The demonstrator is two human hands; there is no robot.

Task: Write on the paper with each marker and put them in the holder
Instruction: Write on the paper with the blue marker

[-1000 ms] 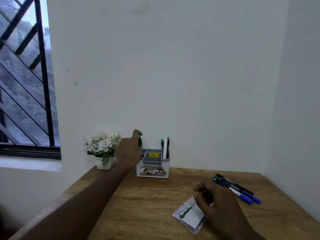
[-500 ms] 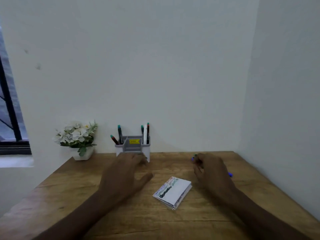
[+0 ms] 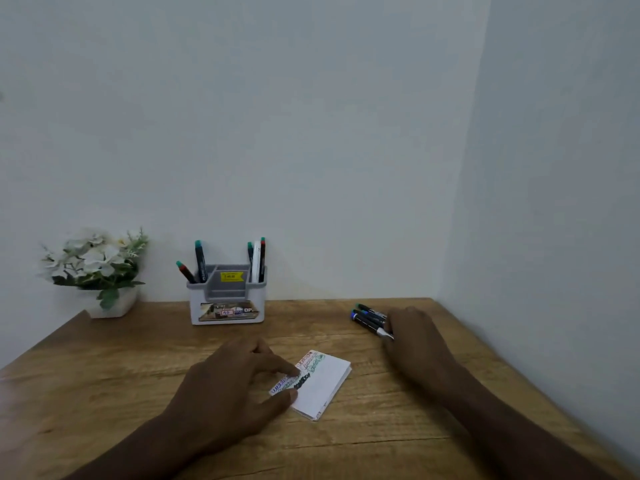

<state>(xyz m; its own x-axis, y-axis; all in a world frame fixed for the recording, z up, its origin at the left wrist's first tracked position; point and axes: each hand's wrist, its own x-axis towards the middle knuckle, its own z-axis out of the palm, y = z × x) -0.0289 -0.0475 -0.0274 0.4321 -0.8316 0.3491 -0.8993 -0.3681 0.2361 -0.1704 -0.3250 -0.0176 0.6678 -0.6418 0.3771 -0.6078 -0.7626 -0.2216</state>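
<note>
While left hand (image 3: 239, 386) pins folded paper (image 3: 318, 382) with relaxed fingers, loose markers (image 3: 369, 318) lie on worktop (image 3: 104, 375) at right, long axis pointing up-left toward holder (image 3: 227, 296). Right hand (image 3: 414, 336) nearer, resting over their near ends; grip state unclear.

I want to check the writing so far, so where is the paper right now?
In the head view the folded paper lies on the wooden table near its middle, in front of the holder, with the left hand touching its left edge.
</note>
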